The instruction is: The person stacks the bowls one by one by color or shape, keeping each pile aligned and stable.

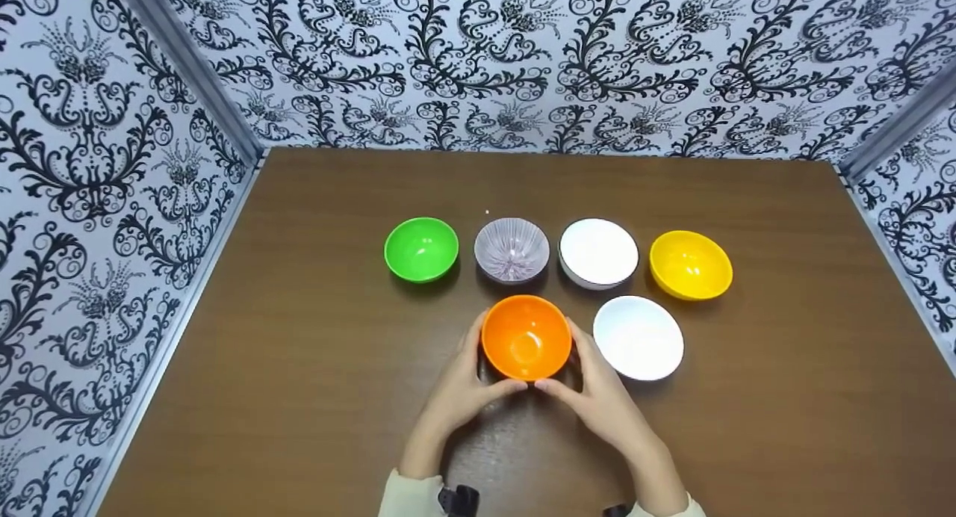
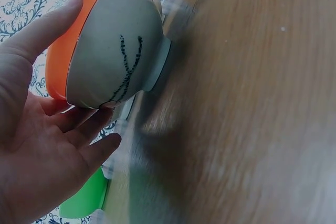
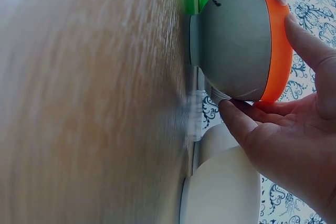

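Pale sleeves [image 1: 411,496] are showing behind the left hand [image 1: 459,391] and right hand [image 1: 603,397], whose curled fingers are holding an orange bowl [image 1: 526,344] between them, nested in a grey bowl [image 2: 118,43]. One white bowl [image 1: 639,338] is standing just beside the right fingers.

Head camera looks down from above; both close, sideways wrist views share the orange bowl [image 1: 526,338].

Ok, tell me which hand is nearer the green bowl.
Left. The left hand holds the orange bowl on its left, in front of and right of the green bowl; the right hand is farther off, on the orange bowl's right.
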Available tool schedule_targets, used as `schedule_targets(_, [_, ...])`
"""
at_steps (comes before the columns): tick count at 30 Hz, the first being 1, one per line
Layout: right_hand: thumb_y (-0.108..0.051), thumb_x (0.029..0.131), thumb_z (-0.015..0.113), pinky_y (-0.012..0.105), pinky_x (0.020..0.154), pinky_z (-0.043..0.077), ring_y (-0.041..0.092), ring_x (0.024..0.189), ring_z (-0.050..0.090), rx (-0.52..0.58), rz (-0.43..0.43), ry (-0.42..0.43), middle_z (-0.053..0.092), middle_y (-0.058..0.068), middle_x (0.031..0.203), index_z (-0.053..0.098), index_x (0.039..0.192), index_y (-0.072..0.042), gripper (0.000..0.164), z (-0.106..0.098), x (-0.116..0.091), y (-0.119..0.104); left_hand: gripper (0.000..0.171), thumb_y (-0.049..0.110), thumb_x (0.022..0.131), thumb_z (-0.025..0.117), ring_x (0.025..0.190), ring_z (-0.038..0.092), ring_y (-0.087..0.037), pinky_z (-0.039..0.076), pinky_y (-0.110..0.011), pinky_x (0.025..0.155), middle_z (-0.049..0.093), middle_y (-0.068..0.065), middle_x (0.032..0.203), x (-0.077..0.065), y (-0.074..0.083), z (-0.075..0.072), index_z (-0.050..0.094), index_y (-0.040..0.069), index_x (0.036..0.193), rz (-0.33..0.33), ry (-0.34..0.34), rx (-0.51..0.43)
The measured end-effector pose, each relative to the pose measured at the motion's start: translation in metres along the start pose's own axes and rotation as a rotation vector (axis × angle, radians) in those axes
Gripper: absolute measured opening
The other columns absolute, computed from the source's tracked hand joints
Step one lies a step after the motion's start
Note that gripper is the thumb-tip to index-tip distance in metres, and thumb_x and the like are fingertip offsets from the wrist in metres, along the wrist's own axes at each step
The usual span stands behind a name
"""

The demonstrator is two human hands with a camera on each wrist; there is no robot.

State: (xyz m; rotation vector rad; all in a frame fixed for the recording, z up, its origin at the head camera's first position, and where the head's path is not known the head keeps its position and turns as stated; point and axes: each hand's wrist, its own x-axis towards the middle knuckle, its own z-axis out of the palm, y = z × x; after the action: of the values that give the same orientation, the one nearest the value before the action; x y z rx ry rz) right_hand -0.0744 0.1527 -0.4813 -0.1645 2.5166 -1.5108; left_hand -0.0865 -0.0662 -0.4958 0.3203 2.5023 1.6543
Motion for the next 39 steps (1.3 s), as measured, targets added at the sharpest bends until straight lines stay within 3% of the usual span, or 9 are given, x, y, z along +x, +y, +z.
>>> schedule_targets(7, [-0.039, 0.085, 0.078, 0.044, 0.121, 0.032, 0.026, 0.148, 0.035, 0.020, -0.017, 0.007, 0.031, 0.010, 0.161, 0.022, 0.159, -0.012, 0.097, -0.002, -0.002, -0.003, 0.108, 0.037, 0.076, 0.086, 0.143, 0.041, -0.036, 0.031, -0.058, 0.120, 0.035, -0.019, 0.158, 0.001, 0.007, -0.002, 0.022, 0.003, 0.157, 0.040, -0.007, -0.007])
schedule_targets(23, [-0.027, 0.081, 0.083, 0.047, 0.120, 0.031, 0.034, 0.149, 0.033, 0.022, -0.035, 0.073, 0.030, 0.019, 0.161, 0.023, 0.156, 0.000, 0.100, 0.003, -0.009, -0.005, 0.106, 0.026, 0.079, 0.085, 0.147, 0.036, -0.035, 0.029, -0.054, 0.121, 0.029, -0.018, 0.162, -0.004, 0.012, -0.003, 0.018, 0.003, 0.158, 0.020, -0.053, -0.035])
schedule_targets(33, [-0.024, 0.082, 0.082, 0.044, 0.118, 0.034, 0.030, 0.146, 0.039, 0.052, 0.006, 0.036, 0.035, 0.015, 0.160, 0.024, 0.157, -0.003, 0.097, 0.007, 0.001, -0.004, 0.103, 0.028, 0.078, 0.085, 0.145, 0.040, -0.034, 0.032, -0.049, 0.121, 0.034, -0.018, 0.160, 0.000, 0.005, -0.003, 0.023, 0.004, 0.157, 0.008, -0.030, -0.067])
schedule_targets(39, [-0.013, 0.082, 0.081, 0.044, 0.118, 0.035, 0.028, 0.146, 0.039, 0.096, 0.014, 0.012, 0.035, 0.013, 0.159, 0.024, 0.157, -0.006, 0.094, 0.010, 0.002, -0.001, 0.102, 0.026, 0.078, 0.086, 0.144, 0.041, -0.033, 0.033, -0.048, 0.120, 0.036, -0.018, 0.158, -0.002, -0.001, 0.000, 0.025, 0.006, 0.157, -0.008, -0.020, -0.086])
